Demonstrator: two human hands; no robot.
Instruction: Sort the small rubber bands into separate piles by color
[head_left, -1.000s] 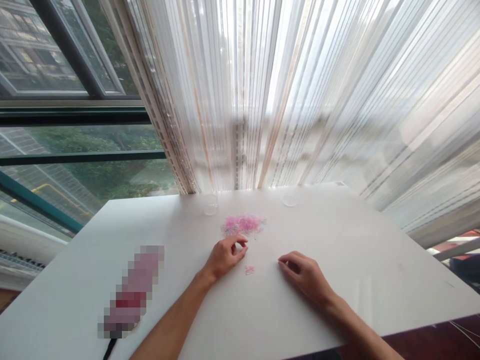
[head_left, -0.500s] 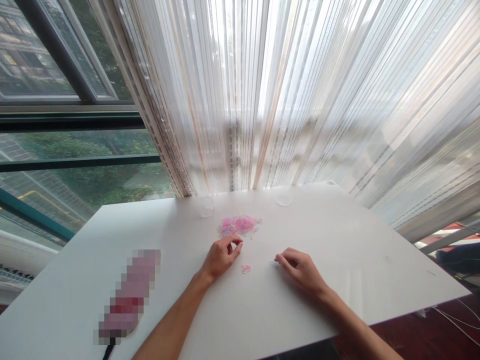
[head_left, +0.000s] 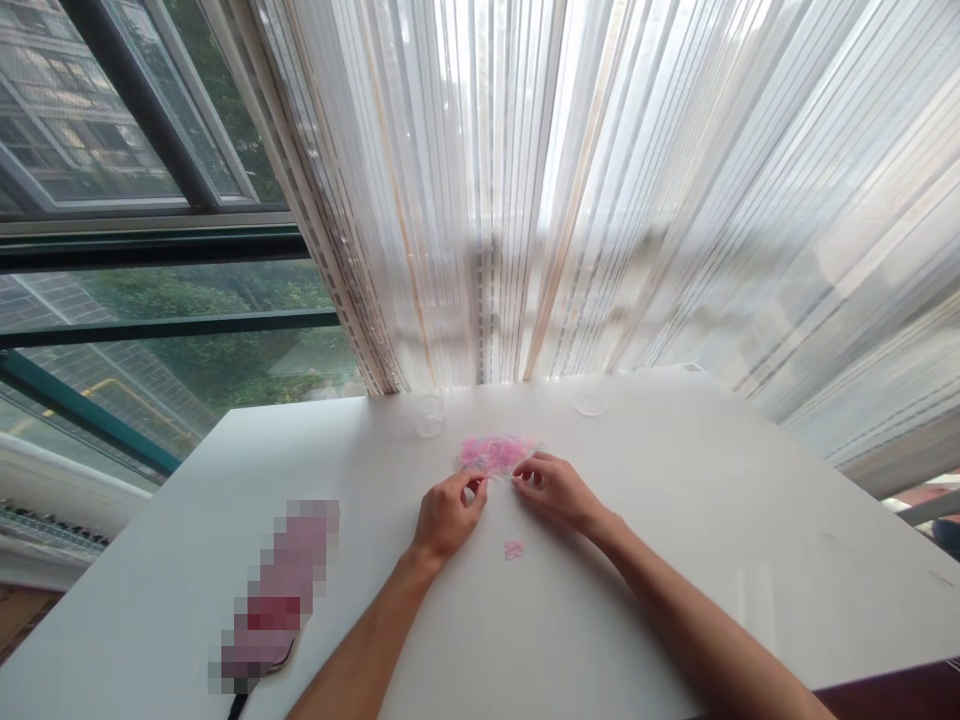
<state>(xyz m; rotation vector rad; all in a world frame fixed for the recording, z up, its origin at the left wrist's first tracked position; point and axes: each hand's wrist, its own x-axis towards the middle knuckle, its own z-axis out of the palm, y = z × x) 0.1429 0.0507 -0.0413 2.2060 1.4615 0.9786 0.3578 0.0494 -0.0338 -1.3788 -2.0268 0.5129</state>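
A heap of small, thin elastic bands (head_left: 495, 452), mostly pink with some pale blue and white, lies on the white table (head_left: 645, 600). My left hand (head_left: 452, 510) is at the heap's near left edge, thumb and forefinger pinched together. Facing it, my right hand (head_left: 553, 488) is closed in a pinch at the near right edge. Pale strands show between the two sets of fingertips, but which hand holds them is too small to tell. Nearer to me, between the forearms, sits a little cluster of pink bands (head_left: 513, 550).
Behind the heap stand a clear plastic cup (head_left: 430, 416) and a shallow clear dish or lid (head_left: 589, 404). A blurred-out pinkish object (head_left: 281, 590) with a black cord lies at the left. A striped sheer curtain (head_left: 525, 200) hangs along the table's far edge.
My right hand has moved left and away from me to the heap; the pale blue piece at its fingertips no longer shows. My left hand stays by the heap. The view has shifted slightly.
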